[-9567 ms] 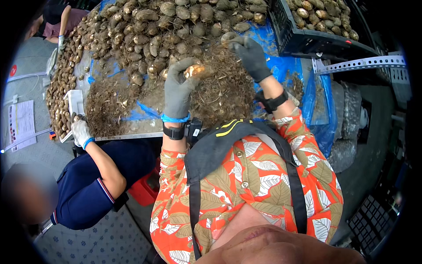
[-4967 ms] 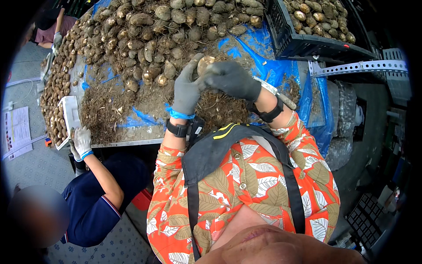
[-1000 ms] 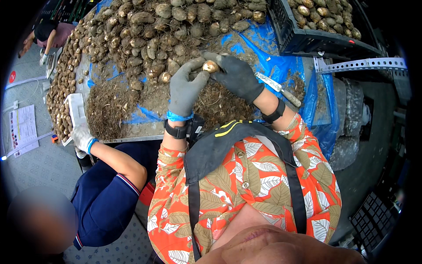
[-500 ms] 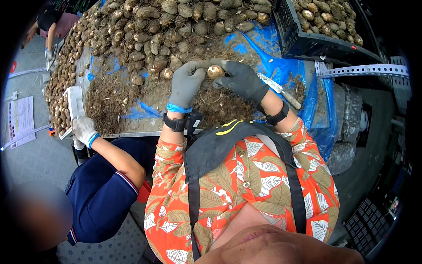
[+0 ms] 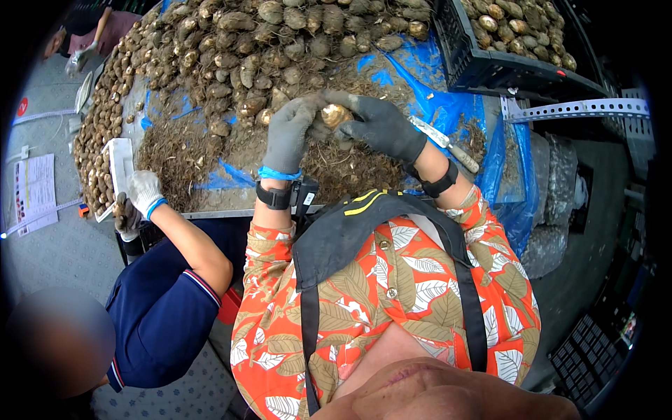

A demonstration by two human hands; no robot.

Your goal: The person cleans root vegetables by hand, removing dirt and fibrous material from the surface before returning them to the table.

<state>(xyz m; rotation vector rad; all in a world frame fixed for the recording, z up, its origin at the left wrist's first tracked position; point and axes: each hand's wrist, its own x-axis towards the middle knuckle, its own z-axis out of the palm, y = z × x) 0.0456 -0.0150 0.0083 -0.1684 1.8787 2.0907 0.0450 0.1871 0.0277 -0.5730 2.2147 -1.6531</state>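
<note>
Over the near part of the table, my left hand [image 5: 288, 133] in a grey glove and my right hand [image 5: 386, 127] in a darker glove close round one small taro corm [image 5: 336, 115]. Its pale cut end shows between the fingers; the rest is hidden by the gloves. Just beyond my hands rises a large heap of rough, hairy taro corms [image 5: 294, 49]. A knife [image 5: 460, 158] with a light handle and whitish blade lies right of my right hand. Loose root fibres [image 5: 343, 164] cover the tabletop below my hands.
A black crate [image 5: 462, 66] of corms stands at the far right, near a perforated metal bar [image 5: 581, 110]. Blue plastic sheeting [image 5: 493, 175] drapes the table's right side. At left, a co-worker's gloved hand [image 5: 145, 192] is beside a white tray [image 5: 120, 164]; another person [image 5: 94, 31] works far left.
My hands have shifted slightly left with the corm, which has turned to show more of its side. The co-worker's near hand has lifted off the white tray, showing their other glove.
</note>
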